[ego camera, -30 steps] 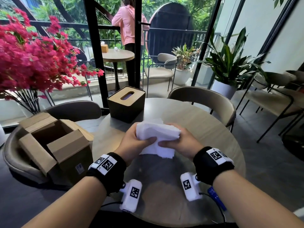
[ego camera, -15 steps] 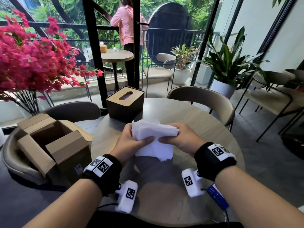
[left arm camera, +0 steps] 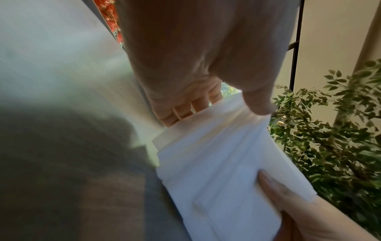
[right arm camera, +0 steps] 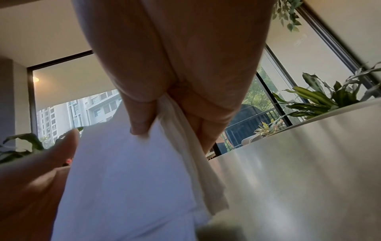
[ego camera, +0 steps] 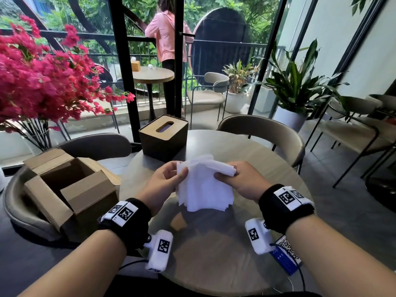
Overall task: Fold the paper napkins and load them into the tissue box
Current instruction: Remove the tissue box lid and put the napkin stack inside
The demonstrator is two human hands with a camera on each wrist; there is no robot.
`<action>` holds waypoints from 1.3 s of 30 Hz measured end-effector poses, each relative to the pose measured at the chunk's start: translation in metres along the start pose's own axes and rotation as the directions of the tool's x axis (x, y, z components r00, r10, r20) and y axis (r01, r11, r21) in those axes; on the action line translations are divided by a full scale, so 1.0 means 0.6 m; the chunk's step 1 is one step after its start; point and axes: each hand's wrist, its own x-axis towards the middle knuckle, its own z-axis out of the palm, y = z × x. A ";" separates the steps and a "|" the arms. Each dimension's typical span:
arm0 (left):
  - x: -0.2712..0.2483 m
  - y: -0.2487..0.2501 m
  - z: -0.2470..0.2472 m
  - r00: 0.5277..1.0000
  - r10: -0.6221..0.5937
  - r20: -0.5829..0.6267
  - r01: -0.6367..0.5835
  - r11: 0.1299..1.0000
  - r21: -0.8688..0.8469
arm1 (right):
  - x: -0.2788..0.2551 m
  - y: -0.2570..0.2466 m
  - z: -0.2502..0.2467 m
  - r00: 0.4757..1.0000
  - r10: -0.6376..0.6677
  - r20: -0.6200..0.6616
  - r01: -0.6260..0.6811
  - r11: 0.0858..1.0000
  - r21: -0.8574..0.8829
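A stack of white paper napkins hangs over the round table, held up by its top edge between both hands. My left hand pinches the top left corner with thumb in front and fingers behind; the left wrist view shows the same napkins under my thumb. My right hand pinches the top right corner, and the right wrist view shows the napkins squeezed between thumb and fingers. The dark tissue box with a tan slotted lid stands on the table behind the napkins, lid on.
An open cardboard box sits on the chair at the left. A chair stands behind the table at the right. Pink flowers hang at the far left. A person in pink stands outside on the balcony.
The bunched napkins have opened out and now hang down as a flat stack. Both hands have moved apart along the top edge and a little higher.
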 end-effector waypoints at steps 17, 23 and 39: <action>0.020 0.025 -0.046 0.967 0.065 -0.248 -0.049 0.996 0.068 | -0.011 0.029 -0.068 0.965 0.215 -0.148 -0.155 0.929 0.335; 0.005 0.067 -0.045 0.995 -0.038 -0.097 0.028 0.994 -0.103 | -0.001 0.030 -0.079 0.919 0.344 -0.193 -0.235 0.871 0.431; 0.045 0.026 0.075 0.981 -0.013 -0.196 0.068 0.959 0.276 | 0.019 0.001 -0.012 0.927 0.356 0.122 -0.367 0.784 0.500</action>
